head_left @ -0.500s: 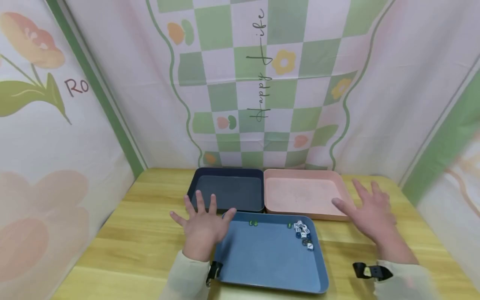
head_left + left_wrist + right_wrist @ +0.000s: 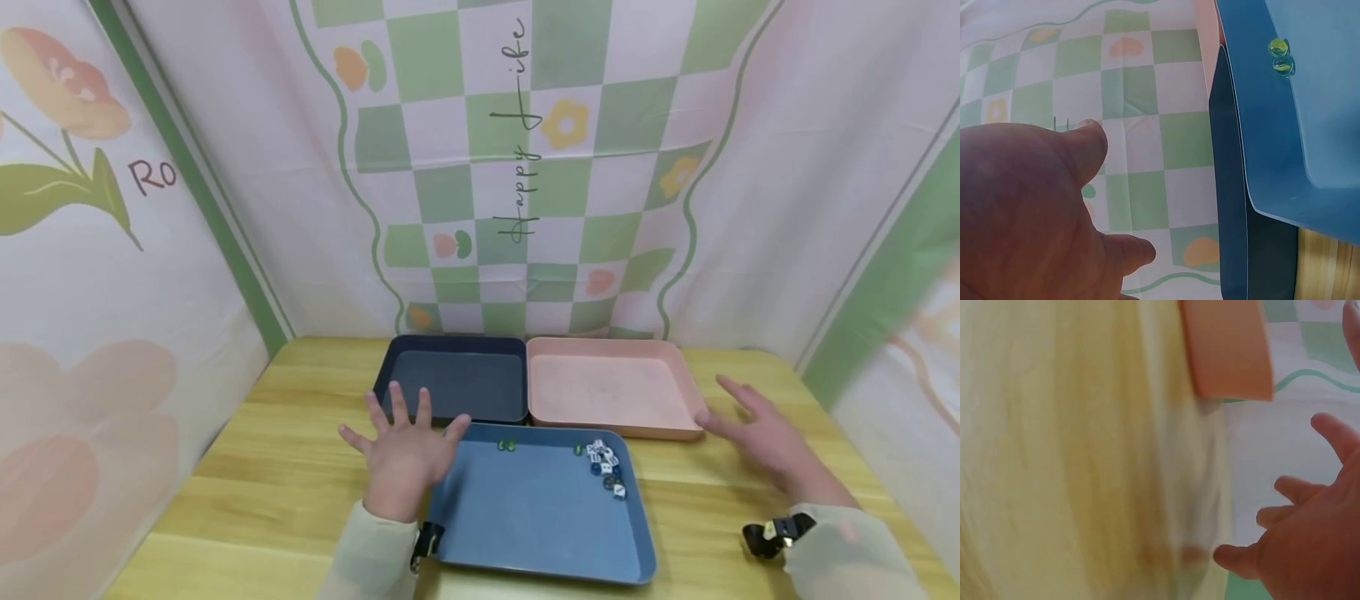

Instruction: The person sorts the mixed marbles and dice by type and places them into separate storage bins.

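My left hand (image 2: 405,462) is spread wide with straight fingers, over the left edge of the blue tray (image 2: 540,517), and holds nothing. To the right of the pink tray (image 2: 675,358) my right hand (image 2: 780,446) hovers with fingers extended, also holding nothing. Inside the blue tray, a cluster of white dice (image 2: 602,454) lies in the far right corner, with several dark blue and brownish marbles beside it. One green marble (image 2: 578,449) is just left of the dice. Two more green marbles (image 2: 1280,55) sit side by side along the tray's far wall.
Behind the blue tray, a dark navy tray (image 2: 457,383) and the pink tray stand edge to edge. All three rest on a wooden table (image 2: 247,500). Patterned cloth (image 2: 525,167) hangs at the back and on both sides.
My right hand has moved right and slightly toward me, turning so its fingers overlap more. The left hand, trays, dice and marbles look the same.
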Motion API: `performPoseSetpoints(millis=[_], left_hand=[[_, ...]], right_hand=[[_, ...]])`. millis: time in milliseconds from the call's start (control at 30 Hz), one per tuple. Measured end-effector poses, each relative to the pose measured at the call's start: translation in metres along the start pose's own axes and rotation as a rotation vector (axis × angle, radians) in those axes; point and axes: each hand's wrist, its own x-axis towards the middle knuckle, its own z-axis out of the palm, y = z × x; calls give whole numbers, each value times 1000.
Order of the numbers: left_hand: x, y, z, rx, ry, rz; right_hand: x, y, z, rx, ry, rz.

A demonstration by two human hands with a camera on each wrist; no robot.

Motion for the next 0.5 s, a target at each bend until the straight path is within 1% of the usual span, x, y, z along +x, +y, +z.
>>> performPoseSetpoints(millis=[200,400,500], left_hand=[[0,1,-1,-9,0,0],[2,0,1,-12,-1,-1],[2,0,2,-13,0,-3]], right_hand=[[7,8,5,-52,-37,38],[11,3,14,-105,-50,37],[11,0,17,-113,-59,44]])
